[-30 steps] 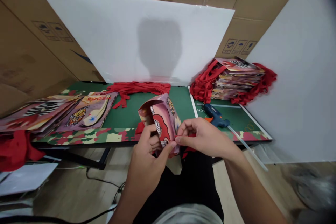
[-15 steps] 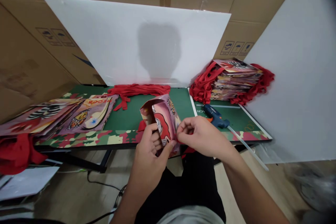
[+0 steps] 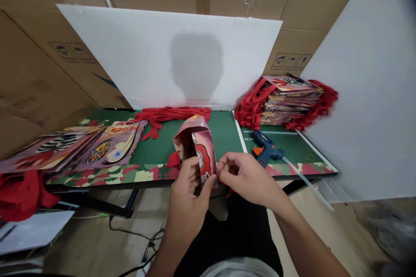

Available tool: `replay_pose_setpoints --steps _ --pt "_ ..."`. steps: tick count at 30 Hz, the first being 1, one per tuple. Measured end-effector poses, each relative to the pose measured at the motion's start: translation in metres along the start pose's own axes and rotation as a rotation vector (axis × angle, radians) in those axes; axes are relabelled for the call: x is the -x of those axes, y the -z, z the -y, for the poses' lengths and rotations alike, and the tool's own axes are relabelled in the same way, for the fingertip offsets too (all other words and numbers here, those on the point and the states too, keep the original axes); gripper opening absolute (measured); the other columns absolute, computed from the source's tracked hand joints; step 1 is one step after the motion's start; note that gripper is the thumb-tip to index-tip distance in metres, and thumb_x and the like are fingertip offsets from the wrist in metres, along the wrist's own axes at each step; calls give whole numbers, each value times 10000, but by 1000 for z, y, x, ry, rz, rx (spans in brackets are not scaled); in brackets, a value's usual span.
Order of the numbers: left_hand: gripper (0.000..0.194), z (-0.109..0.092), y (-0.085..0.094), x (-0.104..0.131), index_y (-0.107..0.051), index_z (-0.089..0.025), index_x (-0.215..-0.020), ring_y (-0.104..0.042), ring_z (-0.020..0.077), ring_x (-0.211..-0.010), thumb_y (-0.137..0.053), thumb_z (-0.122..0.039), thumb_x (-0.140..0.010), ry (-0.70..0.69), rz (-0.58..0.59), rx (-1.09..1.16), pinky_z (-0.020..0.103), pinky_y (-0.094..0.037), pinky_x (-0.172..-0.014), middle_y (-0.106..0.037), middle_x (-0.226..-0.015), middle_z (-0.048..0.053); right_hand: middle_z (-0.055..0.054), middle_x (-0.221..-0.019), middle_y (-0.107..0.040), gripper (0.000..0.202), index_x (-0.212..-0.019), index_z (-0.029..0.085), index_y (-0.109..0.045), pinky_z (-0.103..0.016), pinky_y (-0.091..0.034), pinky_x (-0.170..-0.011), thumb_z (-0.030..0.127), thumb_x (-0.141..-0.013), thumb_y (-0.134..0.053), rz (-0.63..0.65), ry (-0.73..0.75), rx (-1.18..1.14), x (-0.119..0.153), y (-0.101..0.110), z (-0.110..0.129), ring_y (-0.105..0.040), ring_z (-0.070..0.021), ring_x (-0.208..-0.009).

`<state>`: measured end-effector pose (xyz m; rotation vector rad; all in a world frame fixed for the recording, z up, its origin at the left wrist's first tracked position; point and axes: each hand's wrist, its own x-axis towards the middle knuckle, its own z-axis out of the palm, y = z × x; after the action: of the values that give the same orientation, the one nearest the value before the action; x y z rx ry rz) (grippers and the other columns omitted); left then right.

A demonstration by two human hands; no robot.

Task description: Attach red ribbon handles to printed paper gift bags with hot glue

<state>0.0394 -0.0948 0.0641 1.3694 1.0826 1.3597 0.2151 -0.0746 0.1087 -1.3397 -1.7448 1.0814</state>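
A printed paper bag (image 3: 206, 147), its mouth gaping toward me, is tilted over the table's front edge. My left hand (image 3: 190, 186) grips it, thumb on the printed face and fingers at the opening. At the bag's right side, my right hand (image 3: 242, 177) is closed in a pinch. Some red ribbon (image 3: 229, 192) shows below that hand; the pinched part is mostly hidden by the fingers. Another bit of red ribbon (image 3: 173, 161) sticks out left of the bag. Beyond the right hand lies a blue glue gun (image 3: 268, 149) with an orange trigger and a clear glue stick.
Flat printed bags (image 3: 110, 149) lie at the left, with red ribbon (image 3: 26, 194) hanging over the edge. A bundle of red ribbons (image 3: 172, 113) rests at the back. A tall stack of bags (image 3: 289, 104) stands back right. White board (image 3: 136, 52) and cardboard enclose the table.
The bag has turned and tipped, so its opening shows wider and its far side panel less. My right hand has shifted slightly lower beside it. The view has moved a little.
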Motion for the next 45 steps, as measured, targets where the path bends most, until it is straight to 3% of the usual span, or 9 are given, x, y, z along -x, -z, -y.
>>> replay_pose_setpoints --steps 7,17,21,24,28,31,36,39,45 --pt "370 -3 10 -6 -550 -256 -1191 -769 188 -985 -788 -330 -919 61 32 26 293 -665 -857 -770 -1089 40 20 -949 -750 93 -1052 242 -750 -266 -477 -793 293 -995 -695 -45 156 -148 6 -4 -15 -649 -162 -858" --pt "350 -4 14 -11 -522 -257 -1260 -743 170 -1035 -726 -307 -980 -7 125 8 301 -633 -946 -734 -1163 51 15 -898 -755 106 -932 223 -717 -277 -464 -769 201 -1004 -643 -64 172 -5 5 -13 -8 -664 -167 -819" --pt "385 -4 14 -10 -513 -271 -1279 -753 181 -992 -743 -351 -981 59 141 71 304 -667 -839 -740 -1166 49 20 -876 -753 92 -919 224 -714 -284 -470 -768 217 -990 -656 -97 158 -42 1 -11 -9 -665 -168 -801" --pt "428 -5 13 -9 -519 -261 -1241 -776 183 -950 -798 -364 -934 112 109 122 300 -677 -806 -762 -1117 42 16 -854 -744 76 -906 223 -726 -287 -466 -742 261 -966 -699 -43 125 -118 -3 -9 -14 -650 -171 -787" --pt "472 -9 11 -10 -531 -245 -1173 -796 186 -932 -866 -359 -861 111 48 138 286 -675 -809 -789 -1059 36 30 -843 -712 179 -922 224 -691 -274 -462 -734 326 -877 -831 -117 120 -264 -7 -11 -21 -630 -165 -783" --pt "452 -10 11 -11 -547 -241 -1147 -796 183 -954 -872 -340 -849 76 33 115 285 -670 -842 -794 -1065 36 23 -915 -729 167 -1008 230 -706 -273 -469 -783 339 -926 -802 -81 144 -219 -3 -8 -21 -649 -168 -844" --pt "414 -7 20 -15 -556 -250 -1183 -776 167 -1008 -842 -304 -889 24 40 105 279 -647 -912 -773 -1120 32 20 -853 -692 202 -955 224 -720 -274 -418 -701 400 -1043 -673 131 65 31 10 22 -25 -590 -163 -771" --pt "406 -6 32 -18 -551 -259 -1184 -760 151 -1040 -834 -282 -895 8 49 94 259 -625 -939 -753 -1147 21 19 -804 -638 309 -916 220 -707 -276 -391 -671 493 -1053 -661 142 32 91 22 50 -35 -545 -165 -746" --pt "442 -7 53 -29 -535 -255 -1111 -738 160 -950 -870 -293 -824 33 27 13 264 -619 -874 -712 -1001 -14 -32 -867 -718 377 -907 247 -756 -294 -474 -678 588 -1038 -666 130 -54 262 66 105 -62 -632 -206 -785"
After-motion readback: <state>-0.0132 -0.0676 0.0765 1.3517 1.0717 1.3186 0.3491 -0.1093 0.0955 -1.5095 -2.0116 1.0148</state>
